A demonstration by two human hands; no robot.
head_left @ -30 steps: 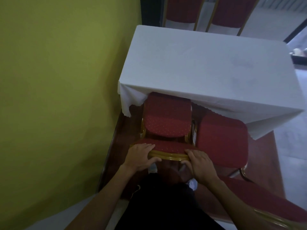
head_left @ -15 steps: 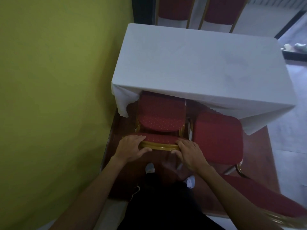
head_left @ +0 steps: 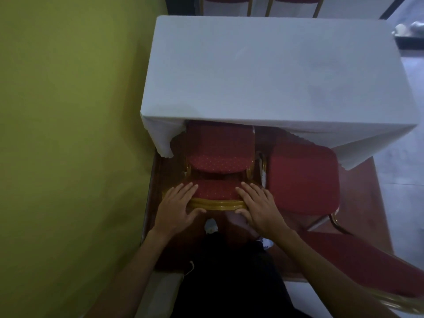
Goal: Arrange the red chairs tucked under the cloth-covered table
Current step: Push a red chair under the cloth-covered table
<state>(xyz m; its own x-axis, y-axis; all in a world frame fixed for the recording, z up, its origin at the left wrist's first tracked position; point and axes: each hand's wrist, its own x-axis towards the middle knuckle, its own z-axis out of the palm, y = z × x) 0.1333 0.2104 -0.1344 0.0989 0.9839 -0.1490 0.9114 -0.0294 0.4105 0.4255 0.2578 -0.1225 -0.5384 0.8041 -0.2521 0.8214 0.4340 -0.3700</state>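
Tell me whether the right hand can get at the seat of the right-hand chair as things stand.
Probably yes. The right hand rests on the left chair's backrest, and the right chair's seat lies just beside it, mostly out from under the tablecloth, with nothing between them.

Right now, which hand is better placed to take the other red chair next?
Right. The right hand rests on the near chair's backrest at the end next to the other chair, which sticks out further from the tablecloth. The left hand sits toward the wall, farther off.
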